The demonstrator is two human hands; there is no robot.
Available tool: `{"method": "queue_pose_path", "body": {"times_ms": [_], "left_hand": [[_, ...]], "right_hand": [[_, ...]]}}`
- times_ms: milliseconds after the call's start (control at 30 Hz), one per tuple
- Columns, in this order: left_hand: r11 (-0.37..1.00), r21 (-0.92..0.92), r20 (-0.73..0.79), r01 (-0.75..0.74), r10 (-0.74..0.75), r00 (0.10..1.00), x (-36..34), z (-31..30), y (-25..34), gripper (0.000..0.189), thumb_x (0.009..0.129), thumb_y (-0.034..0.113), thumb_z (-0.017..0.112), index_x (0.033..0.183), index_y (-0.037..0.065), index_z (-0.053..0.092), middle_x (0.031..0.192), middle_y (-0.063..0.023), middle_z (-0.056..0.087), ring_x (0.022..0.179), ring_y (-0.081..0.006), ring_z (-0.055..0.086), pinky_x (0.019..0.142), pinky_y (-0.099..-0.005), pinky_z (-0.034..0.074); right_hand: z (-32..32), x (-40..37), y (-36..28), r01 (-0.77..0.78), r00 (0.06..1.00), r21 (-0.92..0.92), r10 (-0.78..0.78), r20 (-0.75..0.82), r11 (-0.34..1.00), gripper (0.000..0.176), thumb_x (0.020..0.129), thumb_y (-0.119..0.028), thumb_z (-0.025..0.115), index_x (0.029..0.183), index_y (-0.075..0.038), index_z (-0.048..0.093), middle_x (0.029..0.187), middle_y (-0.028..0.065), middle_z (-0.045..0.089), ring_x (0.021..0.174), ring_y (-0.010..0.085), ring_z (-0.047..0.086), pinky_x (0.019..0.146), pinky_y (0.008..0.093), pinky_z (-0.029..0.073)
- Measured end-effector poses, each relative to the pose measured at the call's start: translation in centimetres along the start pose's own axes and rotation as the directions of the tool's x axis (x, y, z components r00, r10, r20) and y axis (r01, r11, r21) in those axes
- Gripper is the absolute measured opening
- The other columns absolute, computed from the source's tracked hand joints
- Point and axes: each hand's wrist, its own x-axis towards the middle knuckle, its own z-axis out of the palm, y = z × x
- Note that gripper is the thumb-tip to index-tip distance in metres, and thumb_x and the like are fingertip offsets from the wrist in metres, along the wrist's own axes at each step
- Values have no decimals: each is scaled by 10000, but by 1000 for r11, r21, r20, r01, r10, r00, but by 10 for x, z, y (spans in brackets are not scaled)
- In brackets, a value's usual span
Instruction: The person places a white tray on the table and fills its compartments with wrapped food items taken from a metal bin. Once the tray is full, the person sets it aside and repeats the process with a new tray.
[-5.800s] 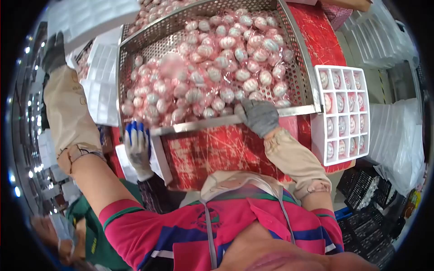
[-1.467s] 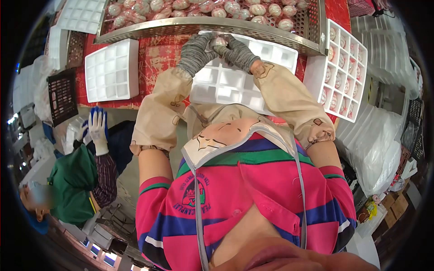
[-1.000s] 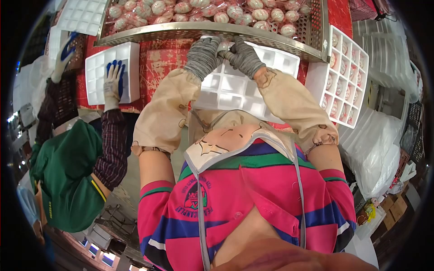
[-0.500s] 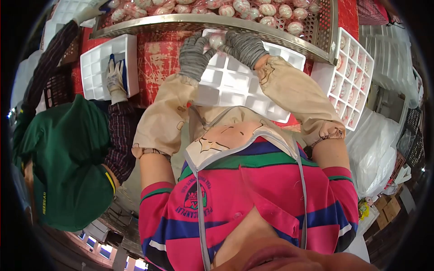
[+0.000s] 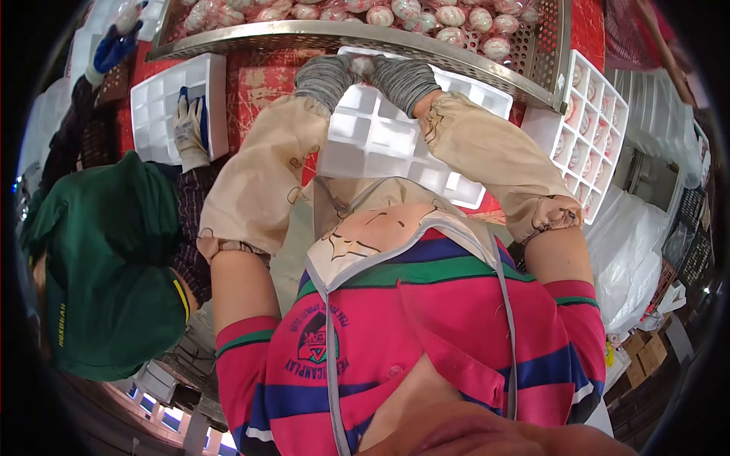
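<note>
A round white ball in clear wrap sits between my two gloved hands, over the far edge of a white foam tray with compartments. My left hand, in a grey knit glove, closes on the ball from the left. From the right, my right hand, gloved alike, has its fingers closed at the same ball. My fingertips are partly hidden. The tray compartments in view hold no balls.
A perforated metal tray ahead holds many wrapped balls with red marks. At right stands a foam tray filled with balls. On the left, a co-worker's gloved hand rests in another foam tray on the red table.
My hands have drawn closer together around the ball and shifted slightly left. The co-worker's far hand has moved left, away from the metal tray.
</note>
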Motion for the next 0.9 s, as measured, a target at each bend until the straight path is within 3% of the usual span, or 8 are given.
{"method": "queue_pose_path", "body": {"times_ms": [167, 300, 367, 433, 500, 633, 833, 900], "left_hand": [[937, 315, 126, 150, -198, 972, 21, 4, 16, 271, 844, 283, 555, 1014, 92, 646, 905, -129, 689, 840, -290, 667, 728, -435, 521], [897, 402, 42, 182, -217, 975, 22, 14, 16, 371, 870, 411, 515, 1146, 194, 634, 1036, -131, 676, 957, -294, 659, 785, -461, 514], [925, 364, -18, 112, -113, 993, 14, 20, 3, 224, 828, 213, 574, 1018, 129, 657, 903, -104, 696, 900, -213, 656, 797, -359, 517], [967, 249, 27, 49, -58, 998, -1, 6, -7, 244, 843, 196, 558, 1060, 132, 647, 963, -118, 686, 881, -250, 655, 790, -360, 515], [953, -283, -243, -110, 39, 969, -6, 32, -42, 248, 851, 196, 559, 1076, 136, 644, 1018, -143, 668, 896, -326, 644, 810, -379, 507], [756, -613, -569, -228, -223, 791, -31, 50, -41, 220, 829, 96, 608, 1043, 65, 651, 948, -151, 672, 833, -279, 651, 777, -339, 502], [911, -366, -610, -191, -80, 788, -85, 23, 21, 263, 814, 63, 645, 1077, 60, 642, 958, -105, 658, 838, -183, 627, 776, -316, 499], [910, -324, -688, -257, -40, 725, -85, 19, 29, 271, 809, 66, 655, 1079, 59, 642, 960, -95, 653, 824, -173, 615, 761, -321, 502]], "right_hand": [[-27, 3, -19, 85, 991, -46, -89, -99, 995, 356, 927, -292, 402, 1029, -43, 635, 872, 186, 675, 789, 328, 664, 695, 464, 508], [-8, 22, -10, -14, 998, -71, 18, 56, 997, 315, 885, -262, 462, 999, -74, 689, 931, 174, 672, 863, 326, 657, 748, 441, 506], [-61, -6, -5, 247, 969, 54, -245, -36, 968, 348, 852, -356, 513, 1031, -108, 678, 991, 160, 668, 947, 309, 638, 820, 434, 488], [-122, -19, 2, -50, 998, 289, 62, -32, 956, 449, 829, -443, 576, 1118, -100, 598, 1022, 173, 652, 986, 322, 616, 830, 432, 473], [-117, -3, 34, -165, 949, 451, 266, -169, 877, 492, 830, -429, 588, 1196, -104, 544, 1074, 165, 641, 1004, 334, 605, 834, 433, 468], [-96, 55, 68, -250, 966, 288, 260, 5, 924, 592, 819, -376, 620, 1298, -61, 470, 1193, 226, 579, 1083, 374, 574, 928, 438, 455], [-73, 86, 85, -254, 967, 264, 254, 32, 930, 660, 754, -310, 693, 1270, 15, 441, 1073, 205, 637, 953, 322, 641, 808, 429, 508], [-94, 52, 83, -326, 930, 686, 351, 110, 650, 576, 801, -285, 682, 1257, -2, 473, 994, 128, 650, 836, 211, 647, 720, 352, 526]]}}
